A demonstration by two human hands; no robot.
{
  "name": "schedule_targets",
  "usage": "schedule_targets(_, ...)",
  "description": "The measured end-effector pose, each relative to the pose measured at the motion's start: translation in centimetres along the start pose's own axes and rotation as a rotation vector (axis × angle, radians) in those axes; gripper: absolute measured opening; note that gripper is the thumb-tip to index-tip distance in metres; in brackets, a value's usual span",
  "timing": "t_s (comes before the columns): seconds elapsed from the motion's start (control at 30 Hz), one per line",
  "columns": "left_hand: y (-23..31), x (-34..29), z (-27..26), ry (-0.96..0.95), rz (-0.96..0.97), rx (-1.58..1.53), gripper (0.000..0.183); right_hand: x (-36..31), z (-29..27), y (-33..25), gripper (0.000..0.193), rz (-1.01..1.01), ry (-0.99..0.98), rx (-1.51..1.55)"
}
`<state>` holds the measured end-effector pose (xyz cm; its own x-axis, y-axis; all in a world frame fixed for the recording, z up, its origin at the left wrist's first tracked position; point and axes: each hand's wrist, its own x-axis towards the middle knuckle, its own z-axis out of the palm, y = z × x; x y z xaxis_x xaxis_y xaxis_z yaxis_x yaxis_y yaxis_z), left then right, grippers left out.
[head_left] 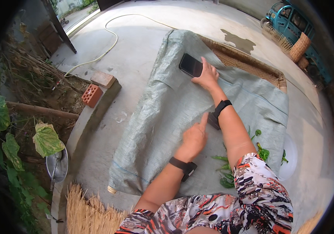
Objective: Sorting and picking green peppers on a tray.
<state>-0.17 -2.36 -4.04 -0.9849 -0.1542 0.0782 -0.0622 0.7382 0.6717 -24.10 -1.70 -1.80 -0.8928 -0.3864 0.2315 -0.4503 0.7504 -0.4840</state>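
Observation:
A black smartphone (190,65) lies on a grey-green woven sack cloth (155,113), near the cloth's far end. My right hand (208,75) is at the phone's right end, its thumb at the near edge and its index finger along the right side, gripping that corner. Nearer to me, my left hand (195,137) points forward over the cloth with the index finger stretched out and the other fingers curled. It holds nothing. Both wrists wear black bands. Several green peppers (226,177) lie on the cloth beside and below my right forearm.
The cloth partly covers a woven wicker tray (249,64). To the right stands a white basin (289,158). At left, two bricks (92,95) sit on a low concrete curb (97,117) by plants and a metal bowl (57,163). A hose (116,37) crosses the floor; a blue vehicle (291,19) stands far right.

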Motion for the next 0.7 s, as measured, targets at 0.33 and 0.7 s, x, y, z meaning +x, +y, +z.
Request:
schedule_targets(0.33,-0.1,0.3,0.6,-0.079,-0.016,0.123,0.082,0.5,-0.7,0.7,0.114,-0.129,-0.056,-0.013)
schedule_targets(0.7,-0.2,-0.2,1.1,-0.051,0.006,0.091,0.083,0.9,-0.9,0.5,0.118,-0.154,-0.078,-0.009)
